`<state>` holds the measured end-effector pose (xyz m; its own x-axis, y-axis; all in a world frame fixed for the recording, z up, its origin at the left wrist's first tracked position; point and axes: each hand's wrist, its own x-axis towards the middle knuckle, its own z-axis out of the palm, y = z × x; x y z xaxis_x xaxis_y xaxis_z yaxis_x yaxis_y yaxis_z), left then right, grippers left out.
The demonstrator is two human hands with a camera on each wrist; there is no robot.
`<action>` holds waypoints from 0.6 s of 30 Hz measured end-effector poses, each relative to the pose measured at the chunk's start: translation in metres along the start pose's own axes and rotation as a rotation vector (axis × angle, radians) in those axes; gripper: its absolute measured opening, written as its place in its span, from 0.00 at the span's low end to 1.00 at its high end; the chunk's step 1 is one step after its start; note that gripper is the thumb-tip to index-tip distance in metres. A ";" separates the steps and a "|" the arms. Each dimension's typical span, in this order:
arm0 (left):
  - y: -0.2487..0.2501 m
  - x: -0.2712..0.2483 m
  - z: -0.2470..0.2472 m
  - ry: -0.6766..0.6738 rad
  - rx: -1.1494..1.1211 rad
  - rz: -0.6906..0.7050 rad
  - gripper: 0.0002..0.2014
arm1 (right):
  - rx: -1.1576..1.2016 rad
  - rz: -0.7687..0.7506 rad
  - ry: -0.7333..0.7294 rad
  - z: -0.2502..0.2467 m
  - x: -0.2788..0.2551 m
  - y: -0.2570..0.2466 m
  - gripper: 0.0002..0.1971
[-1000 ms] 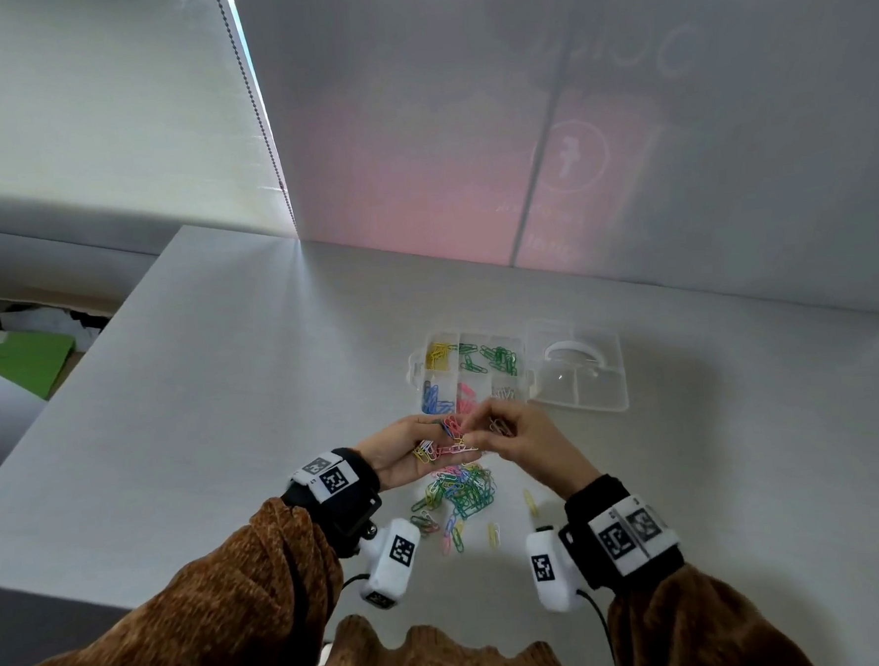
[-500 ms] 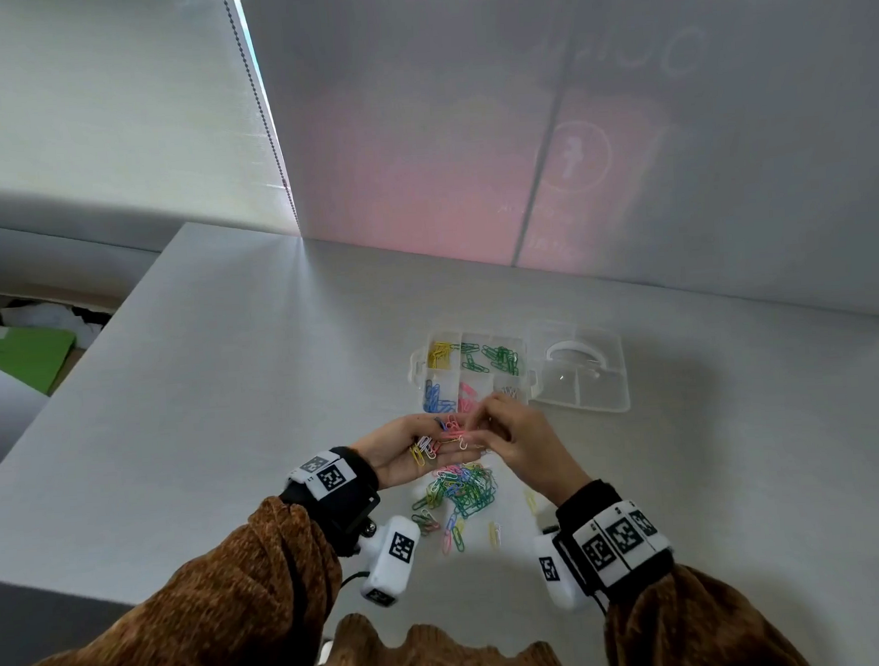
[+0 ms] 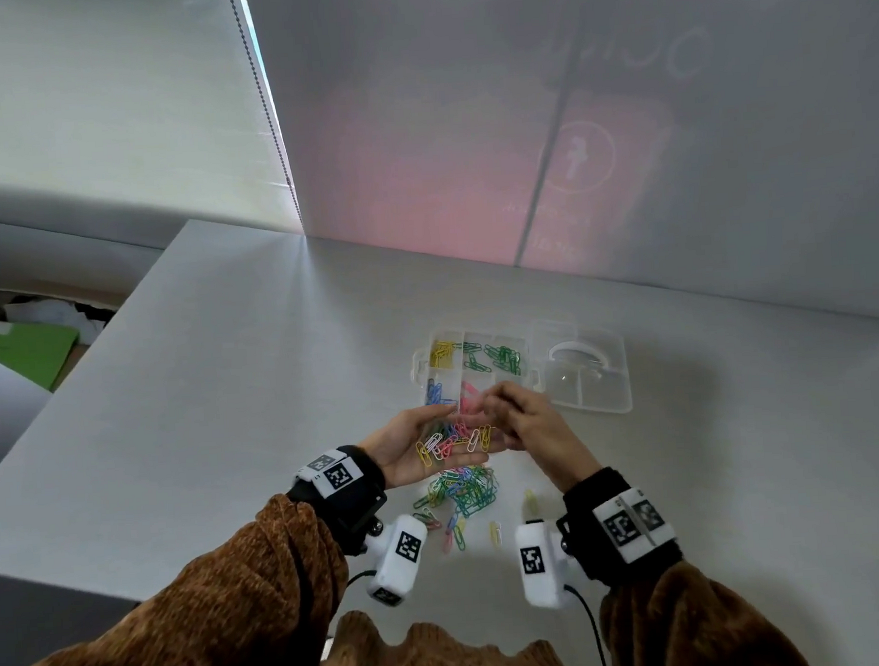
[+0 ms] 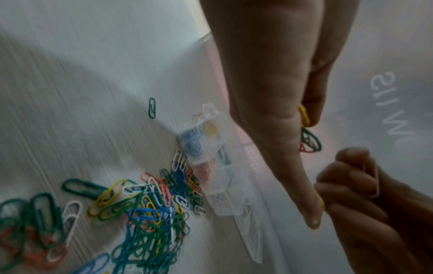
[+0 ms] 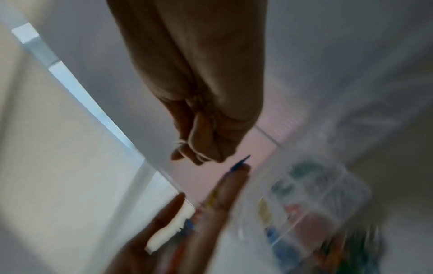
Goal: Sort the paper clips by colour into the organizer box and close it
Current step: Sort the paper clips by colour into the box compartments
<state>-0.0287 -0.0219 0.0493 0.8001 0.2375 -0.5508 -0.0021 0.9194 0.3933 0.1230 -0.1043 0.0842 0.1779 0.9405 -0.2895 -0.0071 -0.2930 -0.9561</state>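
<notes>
Clear plastic, the organizer box (image 3: 473,377) sits open on the grey table (image 3: 225,397) just beyond the person's hands, its lid (image 3: 584,375) folded flat to the right; yellow clips fill the far-left compartment, green ones the cells beside it, blue and pink the near row, so the sorting looks well under way but, I'd judge, not past the middle. A mixed pile of paper clips (image 3: 462,491) lies on the table below the hands, with a few strays (image 3: 495,532) scattered nearer the person; all of that is left to sort, and the lid is not yet closed.

The left hand (image 3: 424,449) is held palm up, fingers straight, cradling a loose handful of clips (image 3: 449,443), white, yellow, pink and blue among them; the right hand (image 3: 528,422) is bunched, its fingertips pinched together right at the left hand's fingertips, and the right wrist view shows a thin white loop in that pinch, most likely a white clip, though blur keeps me from being sure.

Around them: a frosted wall panel (image 3: 619,116) with a pinkish glow behind the table, a window blind (image 3: 104,96) with its bead chain to the left, and something green (image 3: 22,353) on a lower surface beyond the table's edge. Nothing blocks the box; the tangle in the pile may be the real nuisance, since clips hook together.
</notes>
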 end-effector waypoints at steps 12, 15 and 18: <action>0.001 0.006 -0.009 -0.052 -0.025 -0.008 0.29 | -0.924 -0.314 -0.190 0.002 0.001 0.010 0.08; -0.001 0.007 -0.015 -0.067 -0.036 -0.006 0.29 | -0.949 -0.367 -0.190 0.005 0.003 0.014 0.07; -0.003 0.006 -0.018 -0.085 -0.056 0.000 0.28 | -0.976 -0.394 -0.222 0.006 0.006 0.017 0.06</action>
<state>-0.0342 -0.0177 0.0314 0.8480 0.2120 -0.4858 -0.0337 0.9362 0.3498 0.1175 -0.1029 0.0662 -0.1873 0.9802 -0.0648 0.8178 0.1191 -0.5631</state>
